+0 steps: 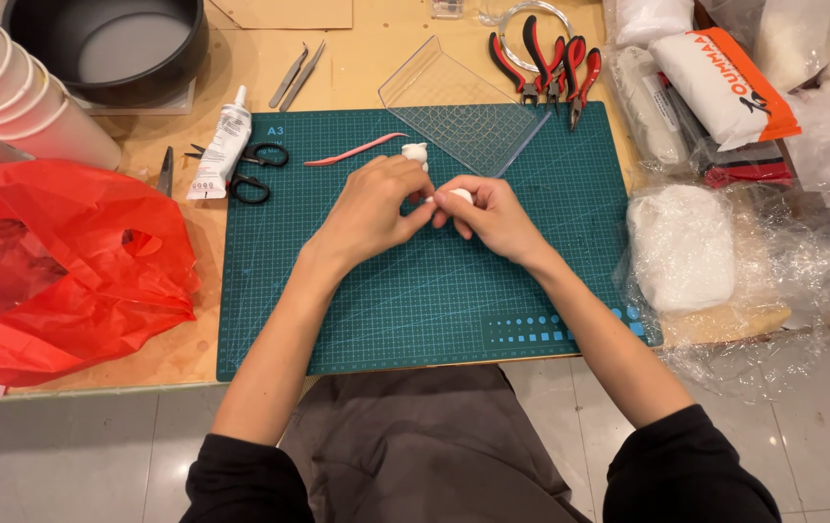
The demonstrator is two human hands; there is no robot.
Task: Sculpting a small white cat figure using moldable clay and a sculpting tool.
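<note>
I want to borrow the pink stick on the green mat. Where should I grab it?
Pinch the pink stick around its middle, coming from above. It lies flat on the mat, thin and slightly curved, with bare mat on both long sides. The left hand sits just below its right end, so the left half is probably easier.

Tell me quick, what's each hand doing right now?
Left hand: closed, pinching the small white clay piece.
Right hand: closed, holding the same piece.

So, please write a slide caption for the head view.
Two hands shape a white clay piece over a green cutting mat.
</note>
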